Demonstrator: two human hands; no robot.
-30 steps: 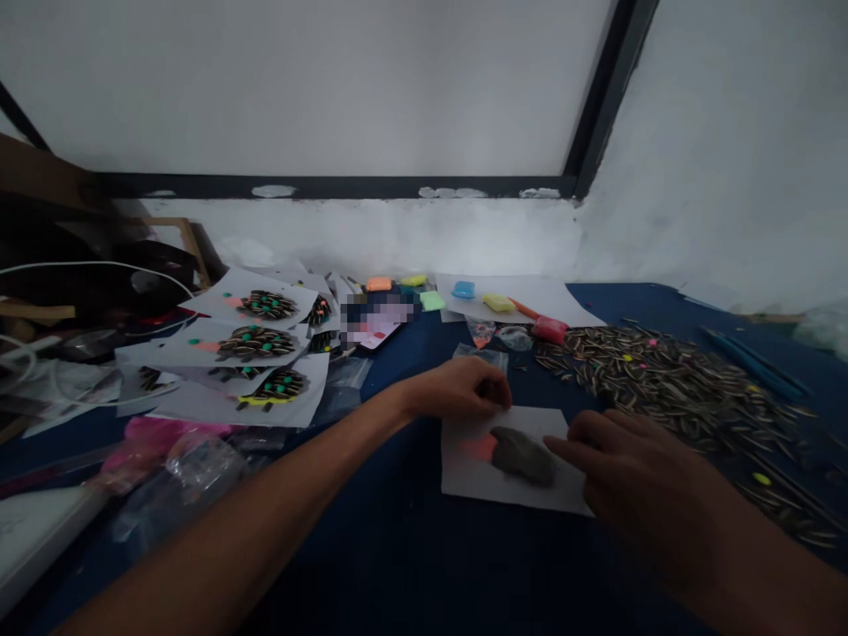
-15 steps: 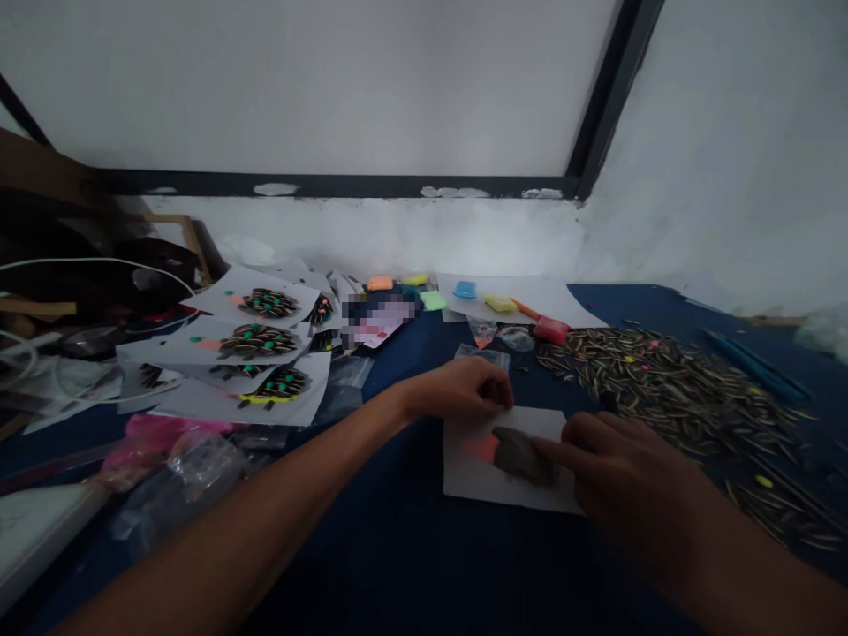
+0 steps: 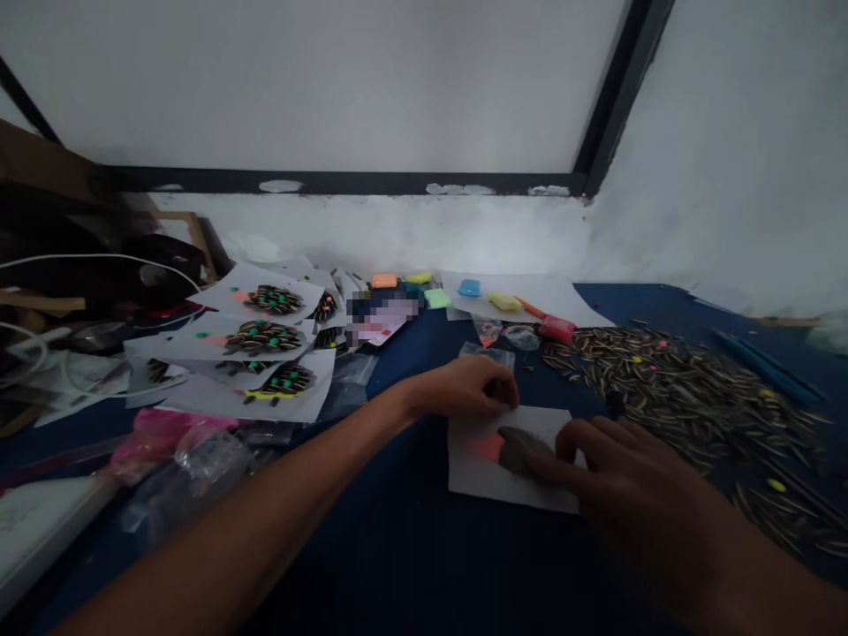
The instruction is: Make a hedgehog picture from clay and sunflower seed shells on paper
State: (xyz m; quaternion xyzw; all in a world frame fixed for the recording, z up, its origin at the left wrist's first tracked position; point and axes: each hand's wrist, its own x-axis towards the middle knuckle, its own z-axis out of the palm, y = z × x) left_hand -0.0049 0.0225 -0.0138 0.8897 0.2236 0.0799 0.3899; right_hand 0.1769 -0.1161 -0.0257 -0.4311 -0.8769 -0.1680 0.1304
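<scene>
Grey, soft-looking and smeared at its edge, a lump [image 3: 511, 449] lies flat on a small white sheet [image 3: 470, 481], its left end meeting an orange patch [image 3: 488, 447]. The right hand [image 3: 619, 477] lays 1 extended digit on the lump's right part, covering some of it, and is not closed around it. The left hand [image 3: 473, 389] rests at the sheet's far edge with its fingers curled; whether it pinches the paper I cannot tell. The 2 hands are apart, with the lump between and below them. Under the sheet spreads the dark blue desk [image 3: 390, 503]. To the right of the right hand sits a wide heap of striped seeds [image 3: 689, 380], dotted with a few pink and yellow bits. Beyond the hands, a red packet [image 3: 557, 329] touches the near edge of a larger white paper [image 3: 570, 305], which bears 1 blue packet [image 3: 470, 287] and 1 yellow packet [image 3: 504, 301]. Well to the left, overlapping pages [image 3: 185, 344] carry seed clusters with green dots, and nearer lies a pink bag [image 3: 172, 427].
</scene>
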